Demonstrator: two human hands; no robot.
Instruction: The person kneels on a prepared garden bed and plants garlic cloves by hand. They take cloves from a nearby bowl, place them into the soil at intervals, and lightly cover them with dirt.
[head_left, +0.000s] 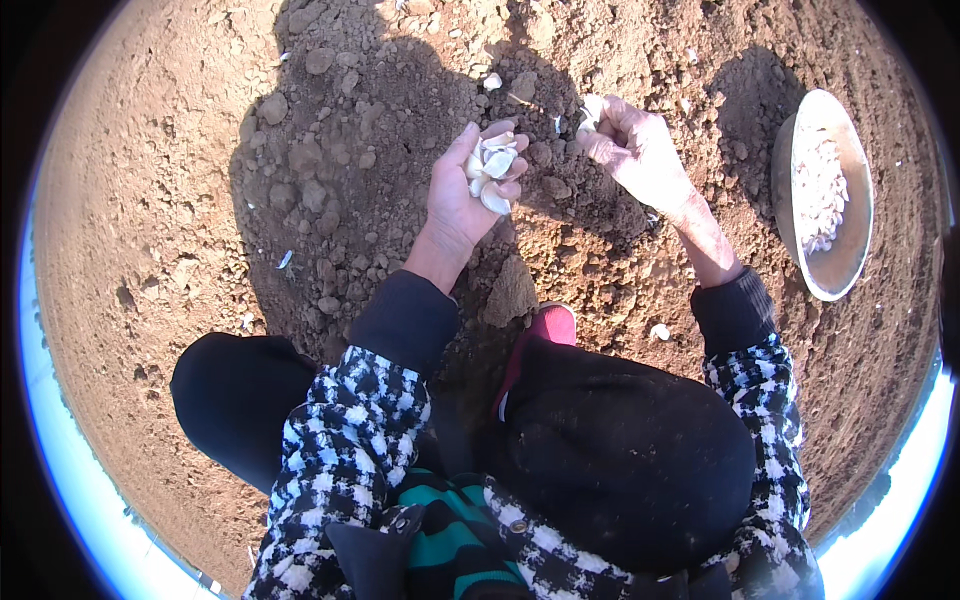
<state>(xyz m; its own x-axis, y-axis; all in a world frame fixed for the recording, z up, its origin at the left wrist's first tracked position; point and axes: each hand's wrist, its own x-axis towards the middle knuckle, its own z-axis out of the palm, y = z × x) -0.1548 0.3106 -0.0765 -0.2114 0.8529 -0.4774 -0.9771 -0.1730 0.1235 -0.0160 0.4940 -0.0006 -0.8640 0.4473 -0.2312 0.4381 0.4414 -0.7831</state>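
Palm up over the shaded soil, my left hand (456, 184) cradles several pale garlic cloves (495, 163) in its curled fingers. To the right of it, my right hand (637, 154) pinches a garlic clove (591, 112) between thumb and fingertips, just above the ground. Its other fingers are folded under and partly hidden. Farther right, a round bowl (786, 176) stands on the soil, seen at a slant. A heap of cloves (822, 195) covers part of its inside.
Loose brown soil (150, 187) with clods spreads all around. A single clove (492, 81) lies beyond my hands and another (660, 331) lies near my right knee (637, 450). A large clod (510, 292) sits before my red shoe (555, 324).
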